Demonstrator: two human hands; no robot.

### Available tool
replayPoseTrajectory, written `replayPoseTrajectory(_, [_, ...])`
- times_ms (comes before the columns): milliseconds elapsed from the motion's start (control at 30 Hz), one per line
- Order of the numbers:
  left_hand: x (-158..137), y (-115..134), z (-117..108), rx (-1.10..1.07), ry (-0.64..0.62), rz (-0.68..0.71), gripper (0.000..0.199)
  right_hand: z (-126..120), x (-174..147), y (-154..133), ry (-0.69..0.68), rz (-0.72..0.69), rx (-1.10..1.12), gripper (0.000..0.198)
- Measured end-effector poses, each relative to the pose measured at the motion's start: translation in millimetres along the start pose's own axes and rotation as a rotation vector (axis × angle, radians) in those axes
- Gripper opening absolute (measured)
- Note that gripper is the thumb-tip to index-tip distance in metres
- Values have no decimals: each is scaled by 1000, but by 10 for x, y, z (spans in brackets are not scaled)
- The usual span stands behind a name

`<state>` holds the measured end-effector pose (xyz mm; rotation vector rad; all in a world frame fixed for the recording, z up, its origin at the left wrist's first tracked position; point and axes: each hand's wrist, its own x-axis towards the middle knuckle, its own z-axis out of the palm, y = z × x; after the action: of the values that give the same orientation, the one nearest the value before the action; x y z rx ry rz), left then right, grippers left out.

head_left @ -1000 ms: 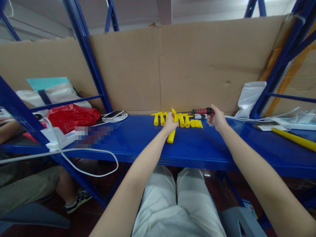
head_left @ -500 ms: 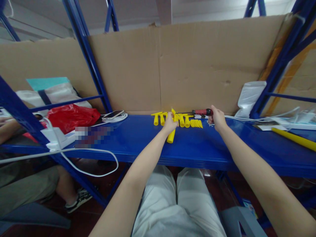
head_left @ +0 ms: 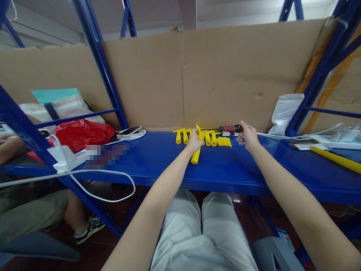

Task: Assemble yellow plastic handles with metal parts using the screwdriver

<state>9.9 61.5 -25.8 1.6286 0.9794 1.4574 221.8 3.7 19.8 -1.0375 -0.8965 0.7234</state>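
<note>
My left hand (head_left: 195,141) is closed around a yellow T-shaped plastic piece (head_left: 195,156), whose round tube end points toward me. The fingers of my right hand (head_left: 248,135) grip the back end of a screwdriver (head_left: 231,128) with a red and black handle. Its thin shaft runs level to the left, and the tip meets the upper part of the held piece near my left fingers. The exact contact point is too small to make out. Behind and beside my left hand stand several more yellow T-shaped pieces (head_left: 208,140). Small yellow flat parts (head_left: 224,142) lie in a row to their right.
Small metallic bits (head_left: 240,142) lie near my right hand on the blue shelf (head_left: 158,158). Cardboard (head_left: 225,75) walls the back. To the left are a phone (head_left: 129,130), white cables and a red bag (head_left: 84,133); to the right, a yellow tube (head_left: 335,159). Another person sits at left.
The screwdriver's handle shows more red-and-black pattern than before, as if turned in place. Both hands and the yellow piece stay where they were.
</note>
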Motion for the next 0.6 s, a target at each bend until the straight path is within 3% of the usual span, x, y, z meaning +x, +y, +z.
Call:
replayPoseTrajectory(167, [11, -14, -4, -2, -5, 6, 47, 10, 23, -20, -10, 72, 69, 21])
replayPoseTrajectory(367, [6, -13, -15, 4, 2, -5, 47, -13, 27, 17, -6, -3, 0, 39])
replayPoseTrajectory(600, [0, -18, -8, -9, 4, -11, 47, 26, -48, -93, -20, 158, 64, 17])
